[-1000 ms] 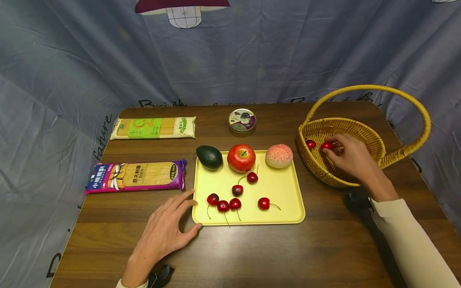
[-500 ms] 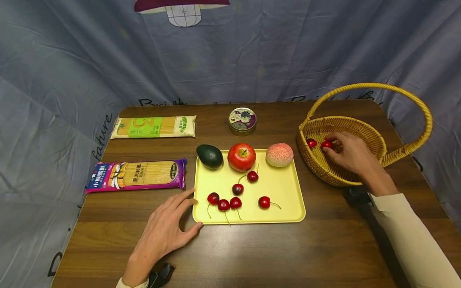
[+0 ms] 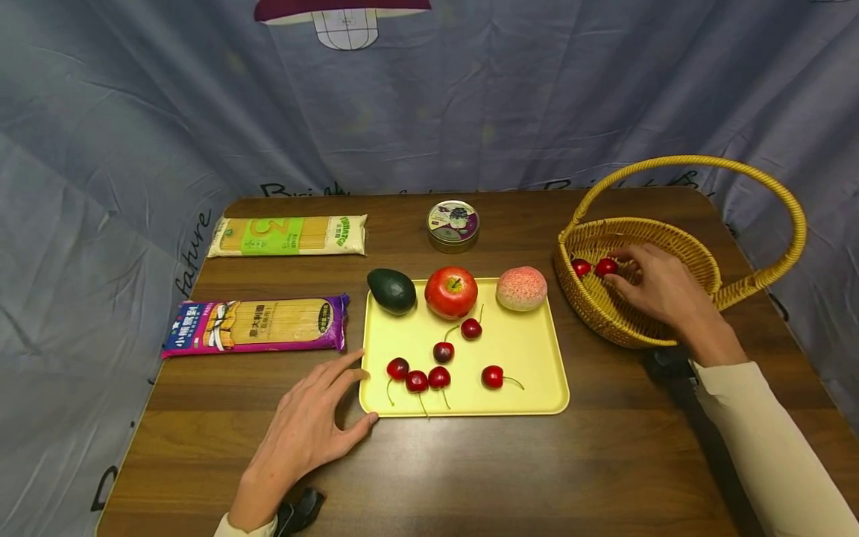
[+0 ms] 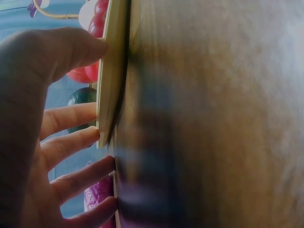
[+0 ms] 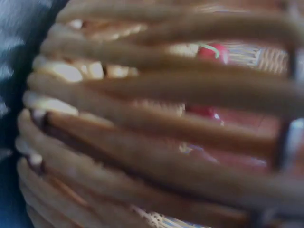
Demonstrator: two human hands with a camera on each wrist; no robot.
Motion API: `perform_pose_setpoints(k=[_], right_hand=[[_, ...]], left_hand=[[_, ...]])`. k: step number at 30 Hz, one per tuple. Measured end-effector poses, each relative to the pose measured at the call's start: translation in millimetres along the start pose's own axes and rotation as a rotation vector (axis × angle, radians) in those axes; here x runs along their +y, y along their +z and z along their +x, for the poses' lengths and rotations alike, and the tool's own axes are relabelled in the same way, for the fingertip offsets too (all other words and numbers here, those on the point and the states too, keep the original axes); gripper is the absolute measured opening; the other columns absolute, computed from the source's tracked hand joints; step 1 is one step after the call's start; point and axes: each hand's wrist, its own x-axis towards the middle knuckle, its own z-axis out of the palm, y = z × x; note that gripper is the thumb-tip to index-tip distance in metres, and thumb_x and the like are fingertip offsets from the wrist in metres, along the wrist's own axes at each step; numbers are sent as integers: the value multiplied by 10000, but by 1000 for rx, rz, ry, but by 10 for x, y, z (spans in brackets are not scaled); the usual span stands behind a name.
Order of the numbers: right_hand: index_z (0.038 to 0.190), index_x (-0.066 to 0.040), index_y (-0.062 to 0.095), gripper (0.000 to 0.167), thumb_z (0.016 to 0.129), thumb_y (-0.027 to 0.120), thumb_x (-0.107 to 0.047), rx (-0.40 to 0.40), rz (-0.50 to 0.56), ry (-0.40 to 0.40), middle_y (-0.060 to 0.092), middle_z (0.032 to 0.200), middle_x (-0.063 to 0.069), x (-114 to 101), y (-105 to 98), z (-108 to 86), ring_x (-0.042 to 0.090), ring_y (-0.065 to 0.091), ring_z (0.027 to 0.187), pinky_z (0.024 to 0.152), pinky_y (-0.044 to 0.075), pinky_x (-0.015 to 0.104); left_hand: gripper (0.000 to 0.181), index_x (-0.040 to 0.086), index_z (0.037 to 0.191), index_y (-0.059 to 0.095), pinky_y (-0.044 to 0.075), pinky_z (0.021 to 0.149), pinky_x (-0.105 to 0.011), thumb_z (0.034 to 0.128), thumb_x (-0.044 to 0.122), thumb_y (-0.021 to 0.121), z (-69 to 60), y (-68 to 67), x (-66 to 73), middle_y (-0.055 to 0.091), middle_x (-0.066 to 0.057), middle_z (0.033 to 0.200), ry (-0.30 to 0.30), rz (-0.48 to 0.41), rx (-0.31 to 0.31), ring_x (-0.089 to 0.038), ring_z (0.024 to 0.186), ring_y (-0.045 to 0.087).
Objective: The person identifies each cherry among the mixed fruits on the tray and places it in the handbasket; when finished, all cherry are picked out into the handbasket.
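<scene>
On the yellow tray [image 3: 470,406] lie several stemmed cherries [image 3: 492,377], a red apple [image 3: 451,292], a dark green avocado [image 3: 392,291] and a pinkish peach [image 3: 521,289]. My left hand [image 3: 302,432], fingers spread, touches the tray's left edge and near left corner; the left wrist view shows its thumb and two fingertips at the rim [image 4: 111,71]. Inside the wicker basket [image 3: 597,317] at the right is my right hand [image 3: 661,291], fingers loosely bent beside a cherry [image 3: 607,268]. Another cherry [image 3: 580,268] lies left of it. Basket weave hides most of the right wrist view.
Two noodle packs, one green and white [image 3: 288,236], one purple [image 3: 258,326], lie left of the tray. A round tin [image 3: 452,225] stands behind the apple. The basket's tall handle [image 3: 698,160] arches up and leans right. Grey-blue cloth [image 3: 429,97] hangs behind the table.
The right fingers have parted slightly from the cherry in the basket, which now shows more fully a little to the left. The left hand has kept its place.
</scene>
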Motion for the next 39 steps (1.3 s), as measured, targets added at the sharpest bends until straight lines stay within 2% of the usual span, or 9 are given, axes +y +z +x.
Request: perform_pose_setpoints(k=[7, 13, 19, 28, 31, 33, 36, 38, 39], right_hand=[[1279, 14, 694, 399, 948, 823, -169, 81, 3, -30, 712, 1156, 269, -79, -33, -65, 444, 703, 981, 764, 551, 649], [1286, 3, 703, 416, 926, 839, -156, 155, 30, -46, 703, 1219, 257, -299, -85, -154, 451, 675, 1018, 774, 533, 633], [1261, -32, 731, 442, 854, 892, -100, 249, 46, -141, 720, 1129, 181, -590, -116, -249, 362, 686, 922, 720, 528, 526], [1247, -66, 748, 504, 783, 945, -76, 260, 79, -283, 729, 1133, 113, -975, 31, -419, 286, 709, 921, 708, 577, 471], [1237, -86, 753, 484, 794, 946, -116, 233, 90, -314, 733, 1131, 97, -1088, 115, -463, 255, 700, 869, 675, 599, 478], [1232, -89, 752, 409, 894, 899, -265, 211, 107, -341, 732, 1134, 93, -1151, 168, -487, 247, 709, 873, 690, 612, 471], [1204, -79, 752, 475, 1024, 696, -515, 184, 131, -390, 728, 1116, 81, -1235, 253, -516, 226, 712, 876, 692, 619, 447], [1188, -78, 753, 572, 1062, 541, -593, 167, 135, -420, 723, 1111, 71, -1285, 300, -540, 216, 720, 889, 692, 622, 429], [1178, -76, 754, 543, 1059, 580, -577, 159, 139, -430, 720, 1101, 70, -1307, 318, -550, 205, 708, 868, 677, 615, 416]], left_hand=[[609, 178, 1302, 726, 572, 1021, -553, 856, 577, 834, 1, -13, 4, 559, -10, 1586, -10, -2, -13, -281, 1360, 595], [604, 179, 1302, 728, 569, 1031, -551, 861, 579, 831, -3, -14, 8, 556, -7, 1588, -13, -3, -21, -285, 1368, 594], [602, 171, 1287, 733, 576, 1018, -546, 838, 549, 868, -13, -6, -7, 569, -12, 1577, -1, -2, 6, -286, 1336, 616], [617, 165, 1312, 728, 560, 1047, -557, 864, 576, 837, 0, -19, -2, 556, -8, 1593, -17, -11, -20, -291, 1366, 602], [621, 170, 1319, 723, 556, 1057, -547, 871, 588, 824, 3, -25, 0, 554, -12, 1594, -19, -13, -25, -284, 1367, 600], [620, 169, 1320, 722, 556, 1058, -541, 872, 587, 823, 4, -27, -2, 555, -16, 1593, -16, -12, -23, -281, 1363, 603], [619, 166, 1320, 722, 556, 1060, -542, 875, 585, 821, 0, -27, -5, 556, -23, 1593, -9, -12, -21, -284, 1362, 605], [618, 166, 1321, 722, 556, 1061, -540, 877, 584, 822, -3, -24, -8, 556, -22, 1593, -6, -16, -19, -282, 1362, 606], [618, 166, 1323, 722, 556, 1061, -539, 878, 585, 821, -4, -22, -10, 556, -22, 1594, -4, -17, -19, -281, 1363, 606]])
